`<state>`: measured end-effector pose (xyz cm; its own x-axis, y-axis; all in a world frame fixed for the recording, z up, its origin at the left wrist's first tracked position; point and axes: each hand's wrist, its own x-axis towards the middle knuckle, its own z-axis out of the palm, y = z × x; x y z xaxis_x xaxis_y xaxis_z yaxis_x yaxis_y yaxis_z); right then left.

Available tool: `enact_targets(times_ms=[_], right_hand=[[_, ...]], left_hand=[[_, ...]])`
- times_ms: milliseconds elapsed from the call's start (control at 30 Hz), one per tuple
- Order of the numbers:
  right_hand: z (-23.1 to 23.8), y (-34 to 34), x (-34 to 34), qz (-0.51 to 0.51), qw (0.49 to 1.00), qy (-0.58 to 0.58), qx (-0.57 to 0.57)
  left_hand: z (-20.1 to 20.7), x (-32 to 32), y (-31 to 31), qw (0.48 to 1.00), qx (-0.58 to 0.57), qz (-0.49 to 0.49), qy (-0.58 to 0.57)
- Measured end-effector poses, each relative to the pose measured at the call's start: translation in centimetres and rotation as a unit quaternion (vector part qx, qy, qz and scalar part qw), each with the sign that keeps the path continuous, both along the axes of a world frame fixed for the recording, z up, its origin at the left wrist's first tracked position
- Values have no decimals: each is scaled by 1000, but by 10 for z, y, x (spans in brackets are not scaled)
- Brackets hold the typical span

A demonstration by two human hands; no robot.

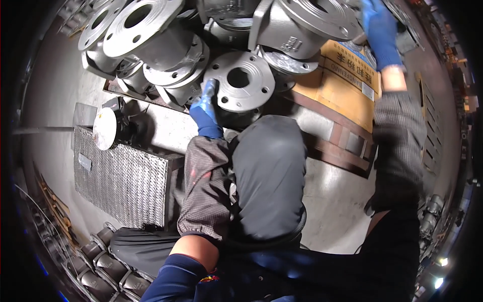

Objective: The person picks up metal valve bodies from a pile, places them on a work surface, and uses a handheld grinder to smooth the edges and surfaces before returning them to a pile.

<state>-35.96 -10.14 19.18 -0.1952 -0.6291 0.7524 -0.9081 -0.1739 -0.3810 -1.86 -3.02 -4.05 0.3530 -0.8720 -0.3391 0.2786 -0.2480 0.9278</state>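
The left hand [205, 108] and right hand [380, 32] are gloved blue, the sleeve covers [204, 189] finely checked brownish-grey, the flanged castings [240, 98] silvery grey, the cardboard [347, 104] tan, the trousers [269, 173] charcoal.

The right hand [380, 32] is cut off at the far edge. The near flanged casting's [257, 93] lower body is mostly hidden.

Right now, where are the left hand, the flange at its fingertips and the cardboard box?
Left hand [204, 107]: head view, its blue-gloved back.
Flange [243, 96]: head view, flat face below the centre hole.
Box [344, 103]: head view, tan face below the print.
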Motion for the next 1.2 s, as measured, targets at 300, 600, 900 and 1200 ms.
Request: enact_targets(times_ms=[300, 600, 900, 1200], right_hand=[[-39, -32, -79, 56, 978, 60, 192], [-196, -17, -111, -121, 938, 78, 315], [-197, -94, -78, -67, 922, 88, 371], [-246, -39, -112, -90, 903, 100, 409]], left_hand=[[31, -15, 17, 991, -61, -105, -59], [104, -9, -1, 919, -192, -169, -301], [163, -93, -94, 905, -186, -368, 104], [132, -142, -122, 918, -181, -348, 65]])
